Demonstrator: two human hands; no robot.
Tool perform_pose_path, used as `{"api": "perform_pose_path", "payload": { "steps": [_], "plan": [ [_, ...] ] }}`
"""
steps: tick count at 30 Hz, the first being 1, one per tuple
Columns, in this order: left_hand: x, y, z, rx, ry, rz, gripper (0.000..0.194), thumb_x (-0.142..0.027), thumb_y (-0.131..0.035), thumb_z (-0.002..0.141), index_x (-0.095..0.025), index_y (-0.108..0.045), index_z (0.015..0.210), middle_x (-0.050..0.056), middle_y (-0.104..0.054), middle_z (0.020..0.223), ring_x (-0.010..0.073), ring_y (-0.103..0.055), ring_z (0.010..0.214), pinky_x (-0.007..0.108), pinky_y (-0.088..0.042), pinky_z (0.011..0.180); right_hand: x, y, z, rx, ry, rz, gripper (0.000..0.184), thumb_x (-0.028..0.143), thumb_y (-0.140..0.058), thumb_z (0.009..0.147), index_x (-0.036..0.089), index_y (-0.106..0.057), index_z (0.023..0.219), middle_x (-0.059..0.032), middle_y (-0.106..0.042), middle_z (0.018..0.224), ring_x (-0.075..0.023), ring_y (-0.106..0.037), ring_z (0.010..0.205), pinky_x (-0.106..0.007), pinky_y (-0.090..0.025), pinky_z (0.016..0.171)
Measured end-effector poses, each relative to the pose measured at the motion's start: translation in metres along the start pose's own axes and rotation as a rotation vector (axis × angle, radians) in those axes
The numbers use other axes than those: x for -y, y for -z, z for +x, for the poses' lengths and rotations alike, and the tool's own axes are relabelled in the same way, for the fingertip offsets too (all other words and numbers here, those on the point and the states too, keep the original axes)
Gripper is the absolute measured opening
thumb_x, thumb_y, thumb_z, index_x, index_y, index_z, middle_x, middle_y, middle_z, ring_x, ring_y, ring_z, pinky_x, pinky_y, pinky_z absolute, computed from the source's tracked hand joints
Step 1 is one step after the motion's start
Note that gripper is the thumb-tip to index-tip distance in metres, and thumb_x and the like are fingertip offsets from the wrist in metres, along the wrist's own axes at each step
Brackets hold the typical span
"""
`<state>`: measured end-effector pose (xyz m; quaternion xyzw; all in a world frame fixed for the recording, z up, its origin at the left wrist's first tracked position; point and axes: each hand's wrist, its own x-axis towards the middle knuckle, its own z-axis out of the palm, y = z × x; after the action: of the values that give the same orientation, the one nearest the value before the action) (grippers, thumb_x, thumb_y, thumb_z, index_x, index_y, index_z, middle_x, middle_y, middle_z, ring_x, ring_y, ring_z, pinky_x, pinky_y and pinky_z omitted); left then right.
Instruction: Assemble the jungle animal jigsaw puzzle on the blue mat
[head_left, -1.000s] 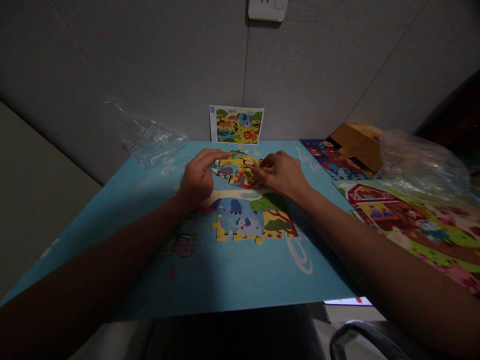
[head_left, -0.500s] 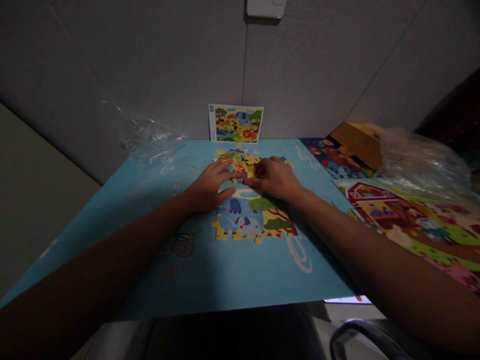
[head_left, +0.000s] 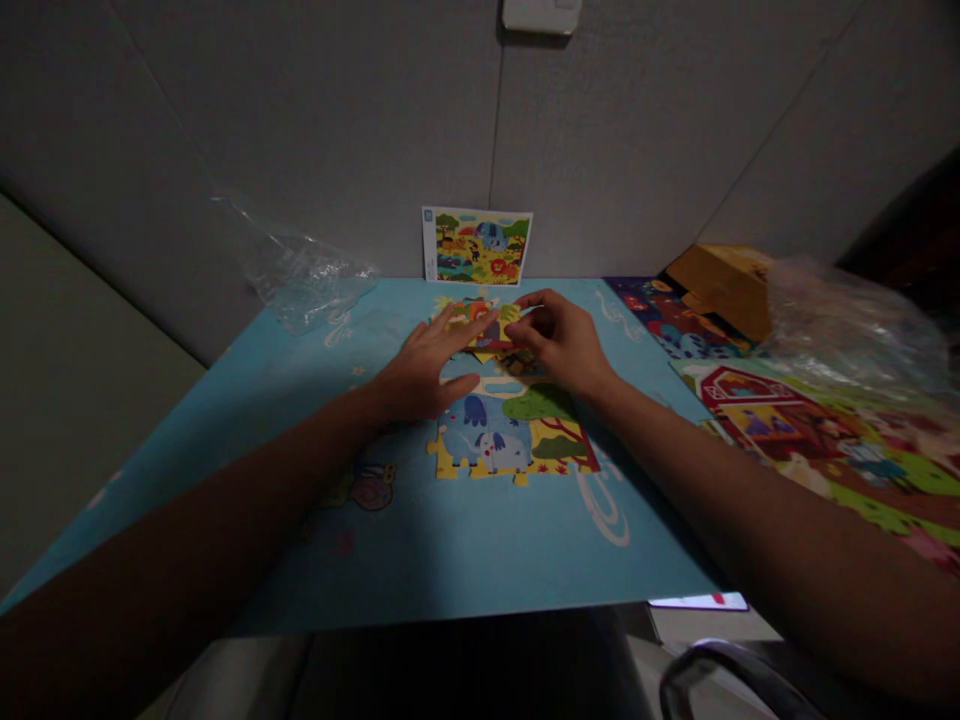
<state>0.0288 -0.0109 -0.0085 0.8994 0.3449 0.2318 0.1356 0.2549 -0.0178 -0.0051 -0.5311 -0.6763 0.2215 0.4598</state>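
On the blue table top, a joined part of a jigsaw puzzle (head_left: 495, 448) shows elephants and a bush. Beyond it, more yellow, green and red puzzle pieces (head_left: 489, 336) appear partly raised or overlapping. My left hand (head_left: 429, 370) lies over the left side of these far pieces, fingers stretched and thumb apart. At their right edge, my right hand (head_left: 564, 340) has thumb and forefinger bent round a green and yellow puzzle piece (head_left: 511, 314). My fingers hide parts of the pieces, and I cannot tell how they are joined.
A picture card (head_left: 480, 246) of the animal scene leans on the wall behind the table (head_left: 450, 560). Crumpled clear plastic (head_left: 311, 285) lies at the back left. To the right are a farm picture (head_left: 817, 430), an orange-brown box (head_left: 720, 290) and more plastic (head_left: 855, 320).
My right hand has risen slightly, its fingers moving from the pieces' near edge to their right edge. The far pieces look lifted or shifted. My left hand stays nearly in place.
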Motion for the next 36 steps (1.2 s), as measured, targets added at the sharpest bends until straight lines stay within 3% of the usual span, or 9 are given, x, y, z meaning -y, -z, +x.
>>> {"api": "perform_pose_path", "payload": {
  "steps": [2,4,8,12,15,20,31,36],
  "plan": [
    [-0.002,0.002,0.001,0.016,0.053,0.038,0.078,-0.029,-0.057,0.088,-0.023,-0.030,0.161,0.012,-0.035,0.165,0.0392,-0.013,0.157,0.067,-0.018,0.122,0.002,0.000,0.000,0.032,0.013,-0.074,0.033,0.032,-0.063,0.086,0.017,-0.065,0.115,-0.0038,-0.076,0.085,-0.0199,-0.069,0.075,-0.032,-0.052,0.075],
    [-0.001,0.002,0.002,-0.040,0.108,0.064,0.074,-0.031,-0.055,0.090,-0.022,-0.032,0.160,0.013,-0.038,0.164,0.0393,-0.013,0.157,0.068,-0.017,0.121,0.003,0.002,0.001,0.021,0.033,-0.246,0.033,0.033,-0.060,0.090,0.017,-0.069,0.117,-0.0083,-0.078,0.098,-0.0231,-0.069,0.088,-0.037,-0.051,0.086],
    [0.007,0.000,0.005,-0.147,0.290,0.117,0.068,-0.037,-0.057,0.091,-0.019,-0.044,0.155,0.018,-0.045,0.158,0.0443,-0.017,0.155,0.069,-0.022,0.120,-0.002,0.007,0.005,0.054,0.085,-0.582,0.040,0.034,-0.054,0.095,0.015,-0.071,0.126,-0.0178,-0.069,0.130,-0.0317,-0.059,0.122,-0.048,-0.039,0.108],
    [0.016,-0.003,0.005,-0.087,0.489,0.155,0.072,-0.050,-0.061,0.088,-0.018,-0.051,0.151,0.020,-0.056,0.149,0.0557,-0.018,0.151,0.078,-0.027,0.112,-0.010,0.005,0.006,0.109,-0.011,-0.720,0.046,0.042,-0.051,0.098,0.025,-0.067,0.137,-0.0185,-0.056,0.148,-0.0403,-0.044,0.138,-0.058,-0.036,0.108],
    [0.022,-0.005,0.004,-0.118,0.488,0.208,0.072,-0.061,-0.062,0.084,-0.023,-0.059,0.145,0.019,-0.045,0.158,0.0613,-0.016,0.148,0.082,-0.026,0.108,-0.011,0.002,0.005,0.145,-0.049,-0.747,0.046,0.044,-0.048,0.099,0.029,-0.065,0.139,-0.0153,-0.055,0.150,-0.0435,-0.044,0.138,-0.062,-0.036,0.105],
    [0.023,-0.005,0.003,-0.113,0.491,0.237,0.072,-0.062,-0.063,0.082,-0.026,-0.060,0.145,0.019,-0.031,0.165,0.0635,-0.016,0.147,0.082,-0.027,0.107,-0.009,0.002,0.007,0.159,-0.034,-0.714,0.040,0.039,-0.054,0.096,0.026,-0.069,0.131,-0.0120,-0.072,0.126,-0.0370,-0.056,0.125,-0.055,-0.038,0.103],
    [0.022,-0.007,0.000,-0.095,0.452,0.240,0.078,-0.058,-0.069,0.082,-0.020,-0.054,0.149,0.021,-0.029,0.166,0.0607,-0.016,0.149,0.077,-0.029,0.111,-0.015,0.005,0.011,0.092,-0.044,-0.741,0.028,0.034,-0.057,0.095,0.024,-0.074,0.114,-0.0113,-0.076,0.112,-0.0323,-0.063,0.110,-0.046,-0.043,0.092],
    [0.019,-0.005,0.001,-0.070,0.453,0.232,0.077,-0.054,-0.069,0.083,-0.019,-0.053,0.149,0.022,-0.028,0.166,0.0598,-0.016,0.149,0.077,-0.028,0.111,-0.015,0.008,0.014,0.012,-0.057,-0.618,0.025,0.030,-0.055,0.095,0.020,-0.076,0.106,-0.0093,-0.079,0.099,-0.0257,-0.069,0.090,-0.038,-0.048,0.083]
  ]
}}
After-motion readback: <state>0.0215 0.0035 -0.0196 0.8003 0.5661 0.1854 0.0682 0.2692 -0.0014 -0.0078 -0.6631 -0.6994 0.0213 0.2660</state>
